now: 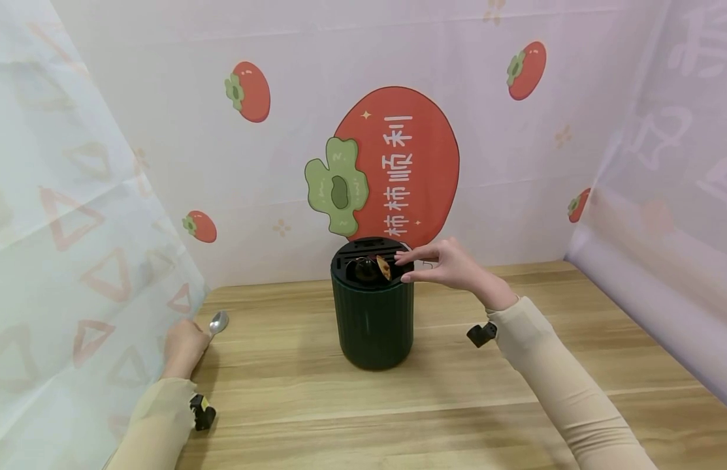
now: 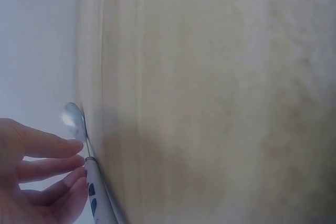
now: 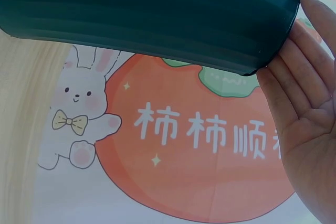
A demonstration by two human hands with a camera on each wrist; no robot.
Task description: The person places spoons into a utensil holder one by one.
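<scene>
At the table's left, my left hand (image 1: 185, 343) holds a spoon (image 2: 100, 192) near its neck, fingertips against it in the left wrist view. The spoon has a shiny metal bowl and a white handle with dark blue marks. My right hand (image 1: 448, 264) is at the right rim of a dark green ribbed utensil holder (image 1: 375, 326), thumb and fingers apart. In the right wrist view its fingertips are right at the holder's top edge. Inside the holder's opening show a gold-coloured thing with reddish marks (image 1: 385, 267) and a dark rounded thing (image 1: 366, 269).
The holder stands upright on a wooden table (image 1: 281, 405), close to the back wall cloth (image 1: 292, 85) printed with persimmons. More printed cloth hangs along the left side (image 1: 75, 228) and right side (image 1: 675, 215). Slots cross the holder's black top (image 1: 369, 243).
</scene>
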